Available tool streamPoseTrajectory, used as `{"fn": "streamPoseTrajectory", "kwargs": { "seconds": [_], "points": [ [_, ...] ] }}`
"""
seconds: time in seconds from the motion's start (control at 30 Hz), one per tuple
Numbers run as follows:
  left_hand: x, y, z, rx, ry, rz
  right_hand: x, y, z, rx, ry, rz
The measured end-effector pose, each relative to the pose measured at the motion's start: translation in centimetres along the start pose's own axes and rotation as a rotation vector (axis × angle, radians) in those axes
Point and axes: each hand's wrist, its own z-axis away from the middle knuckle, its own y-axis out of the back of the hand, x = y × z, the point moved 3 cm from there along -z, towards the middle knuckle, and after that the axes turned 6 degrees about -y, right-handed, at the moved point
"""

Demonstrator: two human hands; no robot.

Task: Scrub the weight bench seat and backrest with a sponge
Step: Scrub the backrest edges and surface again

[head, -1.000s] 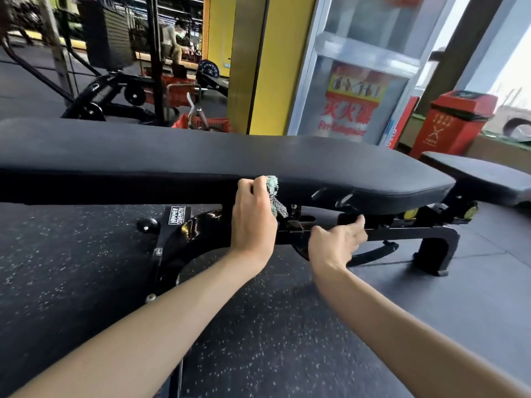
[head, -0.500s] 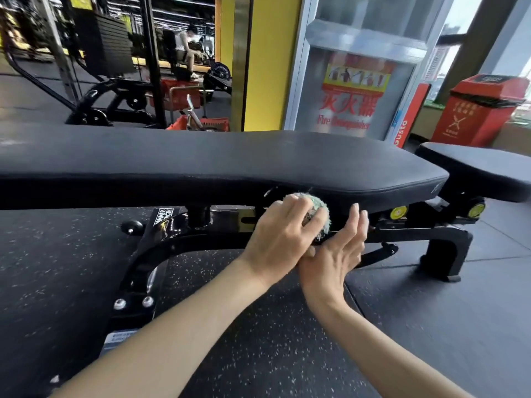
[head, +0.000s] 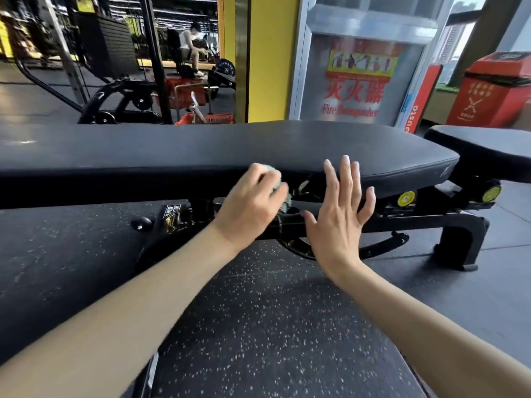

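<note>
The long black backrest pad point(head: 172, 150) of the weight bench lies flat across the view, with the smaller seat pad point(head: 488, 145) to its right. My left hand point(head: 250, 202) grips a pale green sponge point(head: 276, 185) against the near side edge of the backrest; most of the sponge is hidden under my fingers. My right hand point(head: 337, 214) is held up just right of it, fingers straight and spread, in front of the pad's edge and holding nothing. Whether it touches the pad I cannot tell.
The bench's black steel frame point(head: 373, 222) and foot point(head: 459, 245) stand on speckled rubber flooring. Behind are a yellow pillar point(head: 270, 58), a fire extinguisher cabinet point(head: 359, 67), a red bin point(head: 488, 90), gym machines and a seated person point(head: 189, 50) far back left.
My left hand has risen with the sponge from under the pad to its side edge. My right hand has left the frame, lifted and spread its fingers open.
</note>
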Motion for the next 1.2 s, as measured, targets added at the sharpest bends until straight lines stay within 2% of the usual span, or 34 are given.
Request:
{"fn": "streamPoseTrajectory", "kwargs": {
  "seconds": [0.17,0.23,0.43,0.5,0.67,0.73,0.8,0.9,1.0,1.07,1.2],
  "points": [
    [-3.4,1.7,3.5,-0.113,-0.222,-0.091,1.0,-1.0,-0.6,0.072,0.039,0.092],
    [-3.4,1.9,3.6,-0.123,-0.207,-0.104,1.0,-1.1,-0.7,0.115,0.040,0.096],
    [0.2,-0.5,0.0,0.001,-0.103,0.025,0.6,-1.7,-0.7,0.189,-0.025,0.076],
    [-0.8,0.2,1.4,-0.014,-0.034,0.023,1.0,-1.6,-0.8,0.185,0.011,0.067],
    [-0.6,0.6,2.3,-0.025,0.342,0.122,0.7,-1.8,-0.6,0.193,-0.019,0.056],
    [1.0,-0.1,0.2,-0.007,0.382,0.171,0.7,-1.8,-0.6,0.200,-0.019,0.063],
    [1.6,-0.3,-0.6,0.018,0.350,0.198,0.9,-1.7,-0.6,0.206,0.000,0.064],
    [0.3,-0.1,1.5,0.054,0.395,0.169,1.1,-1.8,-0.8,0.207,0.017,0.067],
    [0.1,-0.1,2.8,0.157,0.769,0.201,1.0,-1.8,-0.7,0.206,0.000,0.061],
    [1.8,-0.4,1.1,0.181,0.905,0.263,1.0,-1.8,-0.6,0.212,-0.002,0.068],
    [4.0,-1.0,-1.3,0.118,0.702,0.351,1.2,-1.8,-0.8,0.205,0.018,0.082]
  ]
}}
